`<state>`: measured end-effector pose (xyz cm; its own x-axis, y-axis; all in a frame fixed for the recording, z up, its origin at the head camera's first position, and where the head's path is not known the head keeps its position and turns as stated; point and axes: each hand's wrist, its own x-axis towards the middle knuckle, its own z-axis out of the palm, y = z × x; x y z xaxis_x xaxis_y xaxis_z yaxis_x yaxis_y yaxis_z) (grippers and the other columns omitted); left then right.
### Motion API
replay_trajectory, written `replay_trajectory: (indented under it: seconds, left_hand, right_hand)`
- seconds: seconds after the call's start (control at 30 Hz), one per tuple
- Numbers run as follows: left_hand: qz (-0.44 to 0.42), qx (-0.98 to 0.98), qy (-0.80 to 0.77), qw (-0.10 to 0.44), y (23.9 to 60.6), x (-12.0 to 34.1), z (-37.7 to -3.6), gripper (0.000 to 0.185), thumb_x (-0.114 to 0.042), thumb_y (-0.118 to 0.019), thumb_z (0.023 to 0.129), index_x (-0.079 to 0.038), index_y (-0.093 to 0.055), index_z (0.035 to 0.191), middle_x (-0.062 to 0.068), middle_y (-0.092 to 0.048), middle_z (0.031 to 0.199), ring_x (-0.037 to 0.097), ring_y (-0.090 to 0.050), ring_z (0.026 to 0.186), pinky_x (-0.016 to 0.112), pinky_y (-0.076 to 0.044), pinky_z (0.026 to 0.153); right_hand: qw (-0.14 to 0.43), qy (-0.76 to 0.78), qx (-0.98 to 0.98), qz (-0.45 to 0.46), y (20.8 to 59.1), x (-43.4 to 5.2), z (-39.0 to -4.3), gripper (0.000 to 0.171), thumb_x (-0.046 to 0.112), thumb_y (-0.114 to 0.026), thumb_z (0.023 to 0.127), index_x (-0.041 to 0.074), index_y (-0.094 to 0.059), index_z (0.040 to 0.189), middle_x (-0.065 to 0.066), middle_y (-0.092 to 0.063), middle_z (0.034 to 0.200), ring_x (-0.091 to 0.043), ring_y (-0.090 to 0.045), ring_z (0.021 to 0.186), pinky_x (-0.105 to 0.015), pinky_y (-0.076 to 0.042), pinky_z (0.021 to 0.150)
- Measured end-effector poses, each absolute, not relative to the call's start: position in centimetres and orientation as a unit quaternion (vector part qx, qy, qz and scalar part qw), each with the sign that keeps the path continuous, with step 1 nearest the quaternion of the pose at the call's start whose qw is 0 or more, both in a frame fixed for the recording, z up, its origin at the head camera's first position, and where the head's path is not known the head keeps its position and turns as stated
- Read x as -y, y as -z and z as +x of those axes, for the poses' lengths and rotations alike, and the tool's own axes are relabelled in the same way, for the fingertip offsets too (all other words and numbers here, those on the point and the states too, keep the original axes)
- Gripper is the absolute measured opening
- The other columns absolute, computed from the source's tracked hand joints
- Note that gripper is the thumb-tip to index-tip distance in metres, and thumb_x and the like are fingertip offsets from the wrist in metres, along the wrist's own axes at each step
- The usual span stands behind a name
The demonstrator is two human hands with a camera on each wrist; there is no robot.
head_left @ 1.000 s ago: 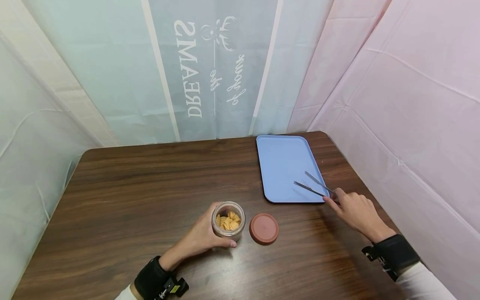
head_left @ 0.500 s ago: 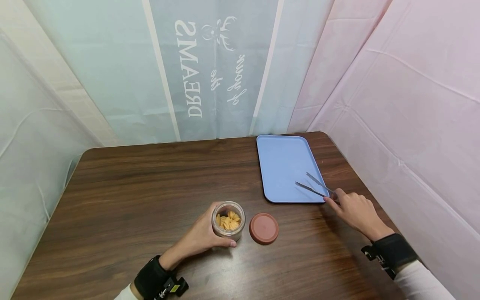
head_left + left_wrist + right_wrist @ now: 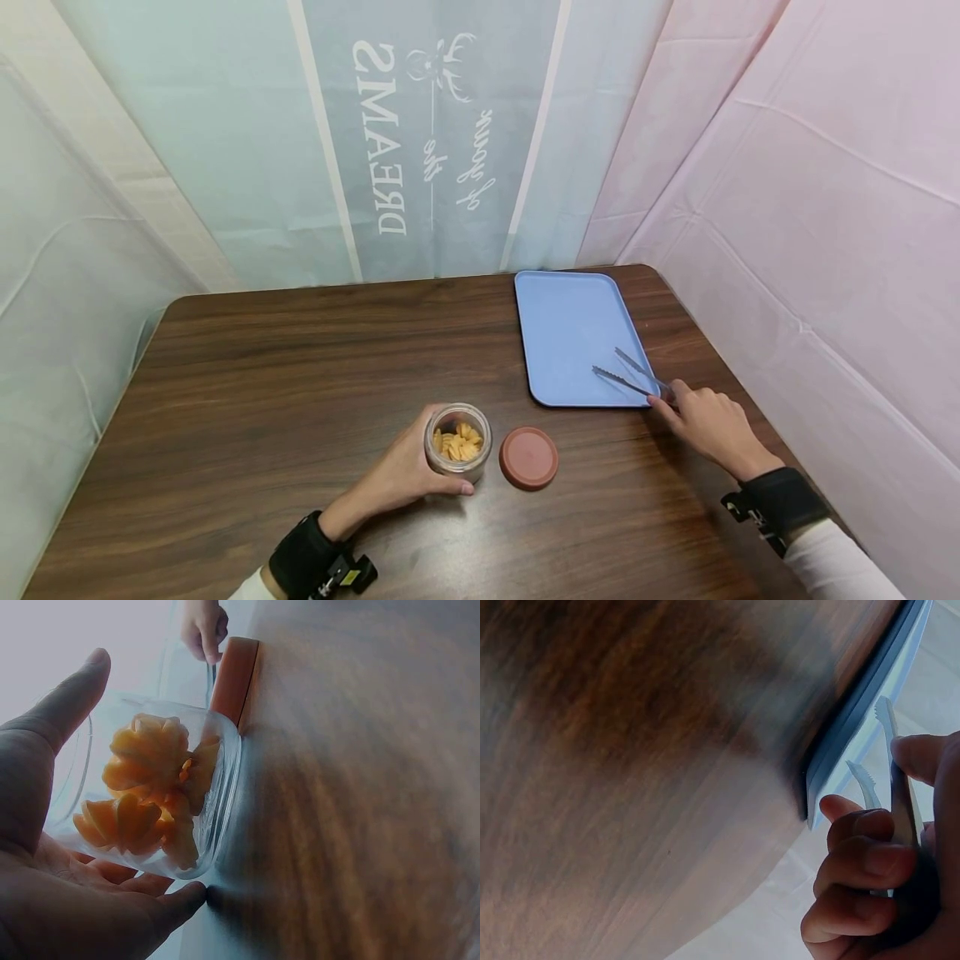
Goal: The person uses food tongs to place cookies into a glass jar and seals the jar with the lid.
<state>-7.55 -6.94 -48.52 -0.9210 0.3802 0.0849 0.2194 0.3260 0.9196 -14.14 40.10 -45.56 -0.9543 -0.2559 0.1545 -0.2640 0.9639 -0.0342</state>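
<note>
My left hand (image 3: 411, 467) grips an open glass jar (image 3: 459, 472) standing on the table, its thumb along the near side. Inside the jar lie several yellow, ridged, flower-like pieces (image 3: 146, 761), seen through the glass in the left wrist view. My right hand (image 3: 708, 422) holds metal tongs (image 3: 621, 380) with serrated tips, fingers curled round the handle in the right wrist view. The tongs' arms are spread apart over the near right corner of a blue tray (image 3: 566, 321), with nothing between them. A reddish-brown round lid (image 3: 528, 457) lies right of the jar.
The dark wood-grain table (image 3: 300, 375) carries all these things. Pale curtains hang behind it and along both sides, the pink one (image 3: 825, 208) rising close to my right arm. The tray lies near the table's far right corner.
The tongs in my right hand have shifted very slightly to the right and toward me. My left hand, the jar, the lid and the tray have stayed in place.
</note>
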Motion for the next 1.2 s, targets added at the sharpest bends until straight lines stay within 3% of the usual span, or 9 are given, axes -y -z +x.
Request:
replay_trajectory:
  seconds: [0.4, 0.77, 1.2]
  left_hand:
    - [0.191, -0.811, -0.549, 0.066, 48.61, 6.98, -7.58, 0.099, -0.033, -0.103, 0.067, -0.013, -0.049, 0.147, 0.005, -0.065, 0.139, 0.025, -0.062, 0.126, 0.044, -0.047, 0.108]
    - [0.189, -0.808, -0.553, 0.069, 48.62, 6.96, -7.58, 0.098, -0.030, -0.103, 0.067, -0.013, -0.049, 0.147, 0.004, -0.065, 0.139, 0.025, -0.062, 0.126, 0.043, -0.046, 0.109]
    - [0.192, -0.812, -0.547, 0.070, 48.59, 6.97, -7.60, 0.098, -0.030, -0.102, 0.069, -0.012, -0.048, 0.148, 0.004, -0.064, 0.139, 0.025, -0.062, 0.125, 0.044, -0.047, 0.107]
  right_hand:
    - [0.047, -0.010, 0.991, 0.121, 45.62, -40.07, -14.34, 0.044, 0.041, -0.066, 0.104, -0.002, -0.061, 0.093, -0.006, -0.049, 0.058, -0.022, -0.048, 0.048, -0.037, -0.036, 0.043]
    - [0.004, -0.015, 0.994, 0.113, 45.58, -39.90, -14.66, 0.048, 0.045, -0.059, 0.108, -0.003, -0.062, 0.099, -0.006, -0.052, 0.063, -0.022, -0.049, 0.052, -0.036, -0.036, 0.046]
    - [0.019, -0.023, 0.992, 0.123, 45.90, -39.89, -14.87, 0.044, 0.043, -0.062, 0.107, 0.005, -0.056, 0.086, -0.004, -0.045, 0.059, -0.021, -0.045, 0.050, -0.035, -0.032, 0.045]
